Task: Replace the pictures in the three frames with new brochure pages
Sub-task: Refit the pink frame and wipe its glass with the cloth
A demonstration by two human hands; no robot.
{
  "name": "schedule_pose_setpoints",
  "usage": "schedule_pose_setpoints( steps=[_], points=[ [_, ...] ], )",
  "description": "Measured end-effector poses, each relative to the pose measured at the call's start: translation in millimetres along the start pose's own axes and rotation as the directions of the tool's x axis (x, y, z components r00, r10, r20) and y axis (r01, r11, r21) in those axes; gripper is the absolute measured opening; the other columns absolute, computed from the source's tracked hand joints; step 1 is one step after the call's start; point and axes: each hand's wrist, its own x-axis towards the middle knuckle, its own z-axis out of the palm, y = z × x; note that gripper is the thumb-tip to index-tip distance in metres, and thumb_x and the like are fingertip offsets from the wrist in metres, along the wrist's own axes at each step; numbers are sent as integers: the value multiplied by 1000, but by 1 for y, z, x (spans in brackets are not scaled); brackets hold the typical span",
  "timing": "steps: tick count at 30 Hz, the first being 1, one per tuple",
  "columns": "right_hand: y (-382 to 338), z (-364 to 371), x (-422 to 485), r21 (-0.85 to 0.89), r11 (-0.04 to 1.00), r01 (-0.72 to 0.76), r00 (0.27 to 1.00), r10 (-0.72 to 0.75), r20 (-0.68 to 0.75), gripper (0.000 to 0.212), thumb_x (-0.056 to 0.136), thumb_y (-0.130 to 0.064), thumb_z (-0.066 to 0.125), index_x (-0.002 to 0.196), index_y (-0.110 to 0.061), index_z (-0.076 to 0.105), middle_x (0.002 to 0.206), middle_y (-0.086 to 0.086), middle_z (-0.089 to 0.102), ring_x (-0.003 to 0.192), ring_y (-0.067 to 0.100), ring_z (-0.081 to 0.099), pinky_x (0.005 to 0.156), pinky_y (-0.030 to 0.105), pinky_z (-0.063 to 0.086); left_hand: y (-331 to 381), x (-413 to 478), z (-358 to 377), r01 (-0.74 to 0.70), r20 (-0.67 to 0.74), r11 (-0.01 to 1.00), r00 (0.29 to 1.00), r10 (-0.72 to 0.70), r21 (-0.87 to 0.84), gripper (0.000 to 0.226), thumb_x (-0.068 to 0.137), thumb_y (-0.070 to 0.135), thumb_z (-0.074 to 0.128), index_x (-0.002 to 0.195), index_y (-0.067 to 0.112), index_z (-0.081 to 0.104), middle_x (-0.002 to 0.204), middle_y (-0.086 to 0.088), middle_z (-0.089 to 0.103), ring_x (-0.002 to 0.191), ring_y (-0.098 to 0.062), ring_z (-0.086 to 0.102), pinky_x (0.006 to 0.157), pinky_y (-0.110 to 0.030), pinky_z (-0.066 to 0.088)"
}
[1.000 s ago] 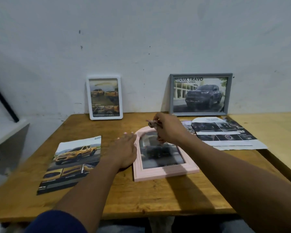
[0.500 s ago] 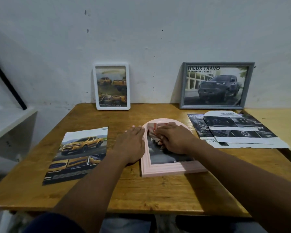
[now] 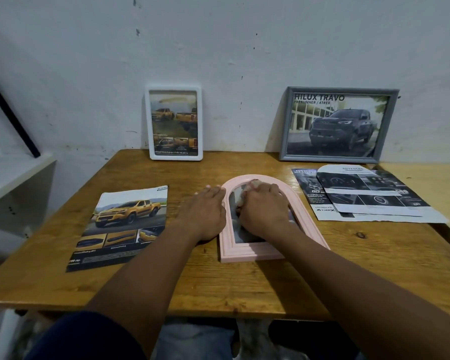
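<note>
Pink arched frame [image 3: 247, 252] lies flat at the centre of the bench [image 3: 244, 287]. Left hand [image 3: 204, 214] presses at its 9 o'clock edge, grip wide and flat (likely to stop it sliding). Right hand [image 3: 264, 207] hides most of its picture [image 3: 244, 233], grip closed over a pale wad [image 3: 255, 182] near 12 o'clock, probably wiping; what the wad is I cannot tell. White frame [image 3: 173, 125] and grey frame [image 3: 338, 125] lean at 11 and 1 o'clock; brochure page [image 3: 122, 227] waits at 9 o'clock.

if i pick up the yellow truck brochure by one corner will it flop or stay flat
Probably flops: the brochure looks like thin paper lying flat on the table. Its printed cover looks smooth, so a push would likely slide it. Likely light too.
</note>
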Motion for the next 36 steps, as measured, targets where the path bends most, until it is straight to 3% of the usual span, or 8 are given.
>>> schedule_pose_setpoints(
  steps=[6, 10, 14, 18, 22, 28, 33, 36],
  points=[
    [1, -4, -1, 255, 932, 258, 963, -269, 6, 39, 92, -26, 55, 131, -23, 60, 129, 6, 64, 121, 31, 46, 101, 45, 44, -1, 1, 2, 9, -3, 999, 1000, -9, -52, 57, 108, 32, 31, 163, 22, 18, 170, 1, 17, 156, -20, 12, 124, -40, 14],
    [60, -20, -14, 367, 868, 334, 880, -427, 208, 50, 95, -15, 54, 138, -39, 57, 146, 3, 54, 133, 27, 49, 111, 40, 39, 2, -1, 0, 17, -9, 999, 1000, -18, -51, 56, 109, 32, 30, 162, 20, 20, 170, 0, 17, 156, -20, 13, 124, -39, 14],
    [84, -38, -37, 215, 937, 274, 874, -336, 350, 52, 105, -27, 42, 156, -31, 31, 165, 10, 21, 149, 30, 25, 117, 35, 24, 4, -2, -2, 32, 16, 999, 999, -31, -34, 56, 109, 32, 29, 163, 20, 17, 170, 0, 13, 157, -20, 11, 124, -39, 12],
    [43, -26, -59, -17, 990, 141, 950, -131, 283, 65, 102, -29, 38, 156, -1, 17, 163, 20, 20, 152, 34, 16, 125, 47, 10, 4, -2, -1, 45, 21, 999, 999, -45, -21, 57, 109, 32, 28, 163, 21, 15, 170, 1, 13, 157, -20, 10, 124, -39, 12],
    [-2, -27, -61, -56, 998, -13, 978, 25, 209, 43, 98, -28, 46, 135, -6, 52, 136, 19, 57, 128, 37, 50, 116, 59, 26, 4, -2, 0, 51, 19, 998, 999, -50, -38, 56, 109, 33, 29, 163, 23, 16, 170, 1, 13, 157, -20, 10, 124, -40, 13],
    [-21, -29, -64, 15, 976, 219, 974, -220, 61, 37, 96, -18, 53, 133, -15, 52, 128, 13, 62, 118, 32, 57, 107, 49, 40, 5, -3, 1, 62, 6, 994, 998, -62, -90, 56, 109, 36, 29, 163, 23, 17, 170, 1, 15, 156, -20, 11, 124, -40, 13],
    [38, -52, -66, 194, 922, 335, 886, -378, 270, 55, 94, -8, 59, 140, -37, 56, 136, 6, 58, 115, 26, 57, 96, 35, 49, 5, -4, 0, 49, 9, 995, 999, -48, -89, 57, 109, 32, 32, 163, 22, 17, 170, 1, 14, 157, -20, 10, 124, -39, 12],
    [69, -62, -68, 95, 944, 315, 890, -329, 315, 53, 93, -11, 58, 139, -38, 56, 133, 6, 61, 110, 26, 60, 92, 35, 52, 6, -6, 0, 62, 6, 994, 998, -61, -92, 56, 109, 32, 31, 163, 24, 16, 170, 2, 14, 157, -20, 10, 124, -41, 14]
  ],
)
